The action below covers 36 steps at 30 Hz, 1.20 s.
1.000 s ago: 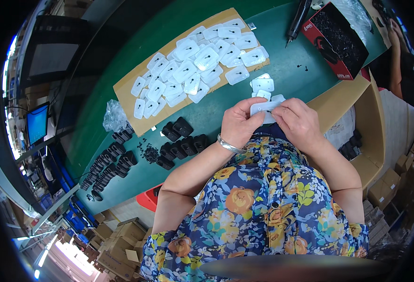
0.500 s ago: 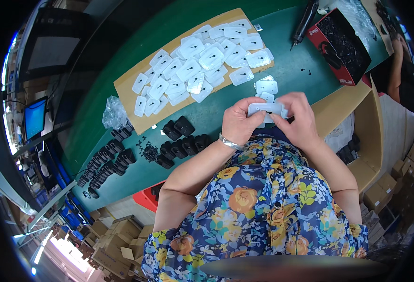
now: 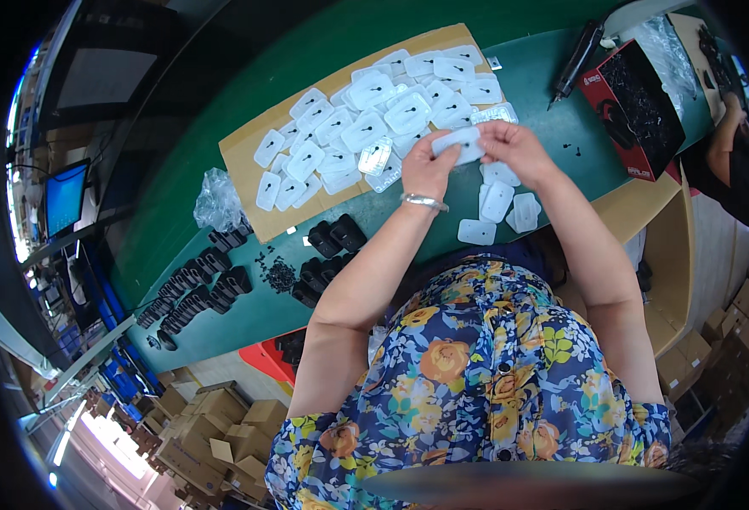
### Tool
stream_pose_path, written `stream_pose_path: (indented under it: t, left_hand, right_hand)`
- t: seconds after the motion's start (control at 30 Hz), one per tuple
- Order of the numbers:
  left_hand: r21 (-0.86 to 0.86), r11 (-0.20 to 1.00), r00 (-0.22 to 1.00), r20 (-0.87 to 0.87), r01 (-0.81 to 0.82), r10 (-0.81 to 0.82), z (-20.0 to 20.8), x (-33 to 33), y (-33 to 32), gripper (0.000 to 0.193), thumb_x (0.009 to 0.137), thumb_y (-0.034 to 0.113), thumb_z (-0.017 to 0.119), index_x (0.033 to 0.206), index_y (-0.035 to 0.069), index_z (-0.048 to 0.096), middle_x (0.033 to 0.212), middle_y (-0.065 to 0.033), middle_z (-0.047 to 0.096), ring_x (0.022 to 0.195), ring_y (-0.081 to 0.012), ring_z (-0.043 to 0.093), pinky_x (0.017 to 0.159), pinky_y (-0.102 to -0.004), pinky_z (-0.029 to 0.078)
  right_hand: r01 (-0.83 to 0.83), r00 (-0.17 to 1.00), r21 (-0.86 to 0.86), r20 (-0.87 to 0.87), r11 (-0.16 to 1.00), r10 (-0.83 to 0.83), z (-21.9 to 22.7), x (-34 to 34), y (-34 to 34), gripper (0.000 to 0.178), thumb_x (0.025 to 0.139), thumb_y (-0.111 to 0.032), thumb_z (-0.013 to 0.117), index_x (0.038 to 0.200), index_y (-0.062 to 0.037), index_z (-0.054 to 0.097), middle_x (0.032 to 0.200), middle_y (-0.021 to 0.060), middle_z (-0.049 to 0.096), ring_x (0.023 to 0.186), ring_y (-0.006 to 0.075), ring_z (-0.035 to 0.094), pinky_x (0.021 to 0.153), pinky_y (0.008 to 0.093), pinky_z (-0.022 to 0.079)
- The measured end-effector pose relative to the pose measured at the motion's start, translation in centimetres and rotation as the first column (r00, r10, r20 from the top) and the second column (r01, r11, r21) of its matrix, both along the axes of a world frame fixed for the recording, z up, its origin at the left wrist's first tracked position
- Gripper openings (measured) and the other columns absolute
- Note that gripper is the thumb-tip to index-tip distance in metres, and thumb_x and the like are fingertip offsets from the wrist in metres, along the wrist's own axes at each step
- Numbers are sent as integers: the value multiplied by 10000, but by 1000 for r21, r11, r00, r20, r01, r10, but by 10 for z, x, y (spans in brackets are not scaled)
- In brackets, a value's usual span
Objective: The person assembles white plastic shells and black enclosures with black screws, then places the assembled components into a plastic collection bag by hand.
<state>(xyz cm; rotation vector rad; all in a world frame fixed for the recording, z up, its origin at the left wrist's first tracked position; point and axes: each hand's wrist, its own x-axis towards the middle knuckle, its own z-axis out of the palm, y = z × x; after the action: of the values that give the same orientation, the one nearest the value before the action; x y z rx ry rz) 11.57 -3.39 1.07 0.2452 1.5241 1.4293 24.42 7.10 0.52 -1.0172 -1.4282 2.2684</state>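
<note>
Between my two hands is a white rounded plastic plate (image 3: 459, 143), held at the near right edge of the pile. My left hand (image 3: 428, 172) pinches its left end, thumb on top. The fingers of my right hand (image 3: 514, 151) grip its right end. Just beyond and to the left, many similar white plates (image 3: 366, 132), each with a small black piece at its middle, lie heaped on a flat cardboard sheet (image 3: 243, 174). Several more loose plates (image 3: 496, 201) rest on the green table below my right hand.
Black plastic housings (image 3: 192, 285) stand in rows at left, beside a heap of small black parts (image 3: 278, 274) and a clear plastic bag (image 3: 219, 200). At right are an electric screwdriver (image 3: 576, 64) and a red box of black parts (image 3: 633, 110). Another person's arm (image 3: 725, 132) is at far right.
Both hands have moved away from my body, toward the cardboard, carrying the plate. The loose plates they partly covered now show more fully. The whole view has shifted slightly.
</note>
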Motion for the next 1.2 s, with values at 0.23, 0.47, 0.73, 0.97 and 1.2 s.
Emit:
stream_pose_path:
  t: [0.23, 0.47, 0.73, 0.97, 1.2]
  left_hand:
    - [45, 991, 954, -279, 125, -108, -9, -6, -15, 363, 753, 117, 629, 1062, -8, 486, 988, -94, 563, 880, -142, 548, 766, -266, 452]
    - [-221, 817, 490, -707, 532, -510, -50, 10, -52, 337, 638, 139, 684, 950, 82, 573, 854, -76, 549, 725, -203, 542, 657, -279, 453]
    - [-511, 505, -35, -726, 696, -687, -70, 28, -63, 309, 603, 182, 683, 882, 97, 578, 838, -85, 515, 820, -284, 489, 714, -359, 420]
    - [-429, 729, -173, -899, 533, -403, -63, 10, -70, 260, 666, 184, 625, 908, 103, 579, 848, -76, 512, 804, -260, 484, 735, -354, 396]
    - [-432, 704, -153, -892, 563, -425, -53, 21, -72, 441, 666, 224, 640, 1068, 86, 521, 1014, -136, 487, 936, -297, 453, 786, -385, 376]
  right_hand:
    - [235, 923, 227, 254, 945, -290, -32, -1, 69, 213, 782, -65, 548, 987, -7, 563, 849, 37, 595, 703, 84, 537, 596, 213, 448]
    - [-8, 876, 603, 389, 798, -285, -73, 8, 89, 219, 777, -108, 565, 978, -22, 579, 818, 43, 599, 709, 97, 546, 602, 222, 452]
    - [132, 863, 575, 334, 807, -379, -37, 107, 41, 218, 789, -135, 568, 973, -17, 565, 795, 31, 583, 667, 86, 537, 565, 217, 447]
    - [346, 645, 614, 394, 710, -655, -77, 174, 38, 182, 774, -145, 584, 911, -24, 587, 796, 53, 596, 673, 113, 559, 597, 233, 448]
    - [-125, 592, 749, 582, 650, -557, -85, 144, 63, 210, 753, -248, 592, 916, -117, 606, 870, 108, 598, 798, 251, 575, 698, 336, 456]
